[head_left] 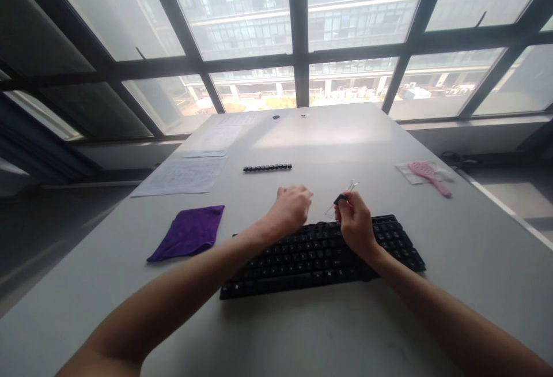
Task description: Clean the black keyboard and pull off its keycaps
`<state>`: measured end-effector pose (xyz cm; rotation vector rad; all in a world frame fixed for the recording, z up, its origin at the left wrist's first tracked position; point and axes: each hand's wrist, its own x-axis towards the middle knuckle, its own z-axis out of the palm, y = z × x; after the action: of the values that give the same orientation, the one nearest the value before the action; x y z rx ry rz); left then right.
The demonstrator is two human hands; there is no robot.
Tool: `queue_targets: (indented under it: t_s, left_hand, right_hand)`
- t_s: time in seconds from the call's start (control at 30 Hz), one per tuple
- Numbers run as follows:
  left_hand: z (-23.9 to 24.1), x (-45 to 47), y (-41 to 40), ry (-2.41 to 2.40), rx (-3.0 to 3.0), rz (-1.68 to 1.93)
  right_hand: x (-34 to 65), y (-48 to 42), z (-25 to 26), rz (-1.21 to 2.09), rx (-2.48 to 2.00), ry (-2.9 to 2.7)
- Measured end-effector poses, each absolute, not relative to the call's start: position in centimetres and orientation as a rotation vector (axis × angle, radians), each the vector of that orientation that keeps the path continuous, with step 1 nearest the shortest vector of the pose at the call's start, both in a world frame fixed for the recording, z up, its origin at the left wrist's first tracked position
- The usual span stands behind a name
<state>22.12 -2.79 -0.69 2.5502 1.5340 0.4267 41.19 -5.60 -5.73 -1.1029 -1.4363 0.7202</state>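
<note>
Wire-ended tool (341, 199) in right hand (355, 218), near left hand (290, 207) and black keyboard (298, 259)

left hand (290, 210): bare | left arm (173, 293): bare along its visible length, slender, tapering | right hand (356, 221): bare | right forearm (449, 313): bare, slender, tapering

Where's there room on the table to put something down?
Bare table lies between the black strip and the windows, and between the keyboard and the pink brush. It's crowded near the left grip and right grip, and at left with the purple cloth and papers.
</note>
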Motion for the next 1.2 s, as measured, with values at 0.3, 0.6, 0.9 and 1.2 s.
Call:
queue_targets:
  t_s: [0.3, 0.6, 0.9, 1.2]
  left_hand:
    - [-5.7, 23.9, -11.3, 1.435, 2.561, 0.580]
    - [-4.8, 22.7, -10.6, 1.389, 2.483, 0.500]
    - [-4.5, 25.0, -8.6, 1.404, 2.285, 0.679]
    - [-4.8, 24.8, -8.0, 1.340, 2.203, 0.715]
  right_hand:
    - [41.5, -5.2, -5.8, 0.843, -1.155, -1.263]
    - [41.0, -5.6, -5.1, 0.886, -1.079, -1.539]
    - [40.9, -5.4, -5.7, 0.849, -1.086, -1.723]
    - [41.3, -6.5, -5.2, 0.673, -1.054, -1.920]
